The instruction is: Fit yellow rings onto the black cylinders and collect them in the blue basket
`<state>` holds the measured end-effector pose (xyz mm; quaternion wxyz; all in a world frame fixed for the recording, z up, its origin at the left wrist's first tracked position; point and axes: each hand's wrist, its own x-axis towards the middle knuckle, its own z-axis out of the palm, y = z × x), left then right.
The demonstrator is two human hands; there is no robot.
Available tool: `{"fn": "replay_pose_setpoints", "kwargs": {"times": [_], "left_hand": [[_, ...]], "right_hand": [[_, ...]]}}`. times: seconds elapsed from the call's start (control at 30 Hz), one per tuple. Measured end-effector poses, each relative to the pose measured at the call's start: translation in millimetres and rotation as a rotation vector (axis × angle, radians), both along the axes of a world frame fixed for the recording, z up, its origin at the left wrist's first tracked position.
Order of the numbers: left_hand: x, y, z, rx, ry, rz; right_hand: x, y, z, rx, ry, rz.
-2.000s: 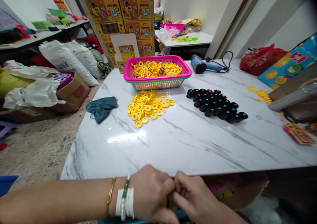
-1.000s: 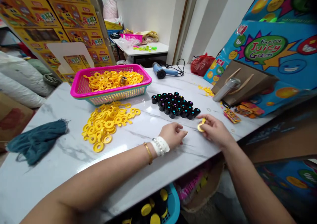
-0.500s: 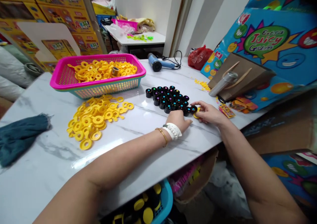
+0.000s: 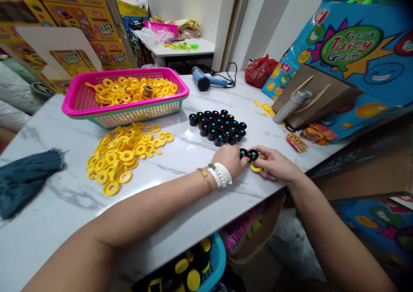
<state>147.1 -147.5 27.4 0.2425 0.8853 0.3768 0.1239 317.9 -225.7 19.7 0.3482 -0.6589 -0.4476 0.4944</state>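
The left hand [image 4: 228,159] pinches a black cup [image 4: 244,153], and the right hand [image 4: 272,165] pinches a second cup [image 4: 253,154] plus a yellow ring [image 4: 256,168], both cups nearer the person than the cup cluster [image 4: 221,129].

On the marbled surface [image 4: 180,165], the left grip [image 4: 229,159] touches two paired black cylinders [image 4: 253,154]; the right grip [image 4: 272,163] holds a yellow ring [image 4: 256,168] beside them. More cylinders [image 4: 220,128], loose yellow rings [image 4: 124,147] and a pink basket [image 4: 142,104] stand nearby.
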Motion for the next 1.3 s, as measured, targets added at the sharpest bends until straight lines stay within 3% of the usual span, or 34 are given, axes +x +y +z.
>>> {"fn": "replay_pose_setpoints", "kwargs": {"times": [0.1,0.3,0.47,0.57,0.67,0.77,0.87,0.97,1.07,1.17,1.3], "left_hand": [[-28.2,-9.3,3.5,0.05,0.048,-0.04],[-135.1,-29.7,13.7,0.078,0.191,-0.009],[-184.0,-35.5,23.8,0.094,0.236,0.091],[-194.7,-43.3,22.1,0.06,0.203,0.075],[-201.0,-54.8,18.2,0.045,0.179,0.006],[-205.1,-63.3,12.5,0.028,0.109,-0.041],[-206.1,-65.5,5.4,-0.02,-0.047,-0.06],[-204.4,-65.9,0.0,-0.084,-0.155,-0.084],[-202.8,-68.1,-3.1,-0.111,-0.176,-0.068],[-202.4,-70.4,-6.1,-0.135,-0.185,-0.06],[-202.1,-71.4,-9.0,-0.14,-0.19,-0.058]], "right_hand": [[-22.8,-5.6,4.9,-0.062,0.028,0.089],[-102.0,4.7,5.1,0.065,0.03,0.407],[-133.5,23.8,1.8,0.197,-0.107,0.439],[-125.8,16.2,3.8,0.136,-0.137,0.36],[-110.4,-9.1,7.1,0.046,-0.094,0.203],[-108.2,-40.9,6.4,-0.024,0.081,0.033],[-133.8,-62.0,2.2,-0.059,0.328,-0.067],[-175.5,-62.5,0.6,-0.044,0.503,-0.075],[-206.0,-52.8,2.2,0.029,0.492,-0.126],[-215.2,-48.2,3.4,0.113,0.379,-0.212],[-213.3,-50.6,2.4,0.136,0.292,-0.187]]}}
